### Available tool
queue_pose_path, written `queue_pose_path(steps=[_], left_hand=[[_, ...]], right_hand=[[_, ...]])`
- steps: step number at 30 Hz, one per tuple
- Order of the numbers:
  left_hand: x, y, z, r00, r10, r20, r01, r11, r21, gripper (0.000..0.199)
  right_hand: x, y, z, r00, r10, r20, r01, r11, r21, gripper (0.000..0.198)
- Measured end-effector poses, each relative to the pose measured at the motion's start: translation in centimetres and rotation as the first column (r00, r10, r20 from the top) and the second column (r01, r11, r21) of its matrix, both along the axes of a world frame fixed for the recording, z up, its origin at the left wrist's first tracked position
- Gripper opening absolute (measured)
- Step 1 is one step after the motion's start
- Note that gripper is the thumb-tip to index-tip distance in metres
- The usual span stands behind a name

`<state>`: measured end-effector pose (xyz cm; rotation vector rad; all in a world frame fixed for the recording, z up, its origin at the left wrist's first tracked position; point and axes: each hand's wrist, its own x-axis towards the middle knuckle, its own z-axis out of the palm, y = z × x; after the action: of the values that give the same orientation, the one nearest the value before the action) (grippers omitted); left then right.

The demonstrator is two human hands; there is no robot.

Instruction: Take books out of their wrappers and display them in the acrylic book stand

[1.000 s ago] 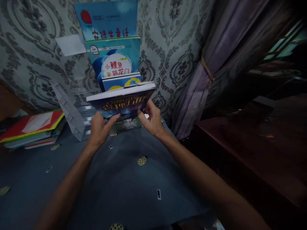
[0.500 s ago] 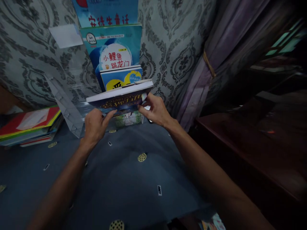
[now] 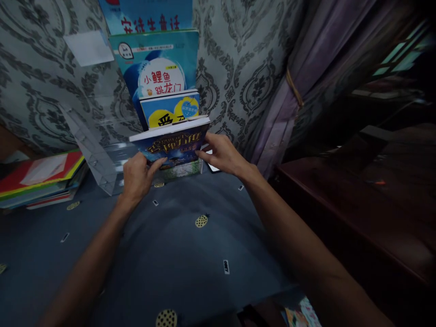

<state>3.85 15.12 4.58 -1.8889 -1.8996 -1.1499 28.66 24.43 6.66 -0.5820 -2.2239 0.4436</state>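
Both my hands grip a thick dark blue book [image 3: 173, 145] with gold lettering, its white page edge facing up. My left hand [image 3: 138, 179] holds its left side, thumb on the cover. At the right side my right hand [image 3: 221, 154] pinches it, with the fingers partly hidden behind. The book stands at the front of a clear acrylic rack [image 3: 91, 150], over a green-covered book [image 3: 182, 169]. Behind it in tiers rise a blue and yellow book [image 3: 170, 109], a teal book [image 3: 156, 54] and another blue book [image 3: 150, 13].
A stack of colourful books [image 3: 44, 172] lies left of the rack. A phone-like object [image 3: 214, 163] sits behind my right wrist. Blue cloth [image 3: 190, 254] covers the table. Patterned wall covering, a tied purple curtain [image 3: 282, 113] and a dark red surface [image 3: 340, 204] lie beyond.
The dark blue book has lowered and tilted more upright, showing more of its cover and hiding more of the green book. My hands stay on its sides.
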Motion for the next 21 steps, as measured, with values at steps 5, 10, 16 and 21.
queue_pose_path(steps=[5, 10, 16, 21], left_hand=[[-0.1, 0.4, -0.6, 0.999, -0.038, 0.019, 0.037, 0.999, 0.025, 0.033], [0.1, 0.6, -0.7, 0.998, -0.047, 0.036, 0.046, 0.998, 0.035, 0.025], [0.4, 0.9, -0.6, 0.997, -0.043, 0.064, 0.043, 0.999, -0.003, 0.024], [0.6, 1.1, -1.3, 0.991, -0.041, 0.126, 0.043, 0.999, -0.016, 0.024]], right_hand=[[0.2, 0.4, -0.1, 0.998, -0.016, 0.062, 0.015, 1.0, 0.004, 0.02], [0.3, 0.5, -0.1, 0.985, -0.107, 0.135, 0.101, 0.994, 0.046, 0.016], [0.1, 0.4, -0.3, 0.956, -0.216, 0.198, 0.213, 0.976, 0.038, 0.021], [-0.2, 0.5, -0.8, 0.952, -0.245, 0.185, 0.239, 0.97, 0.054, 0.024]])
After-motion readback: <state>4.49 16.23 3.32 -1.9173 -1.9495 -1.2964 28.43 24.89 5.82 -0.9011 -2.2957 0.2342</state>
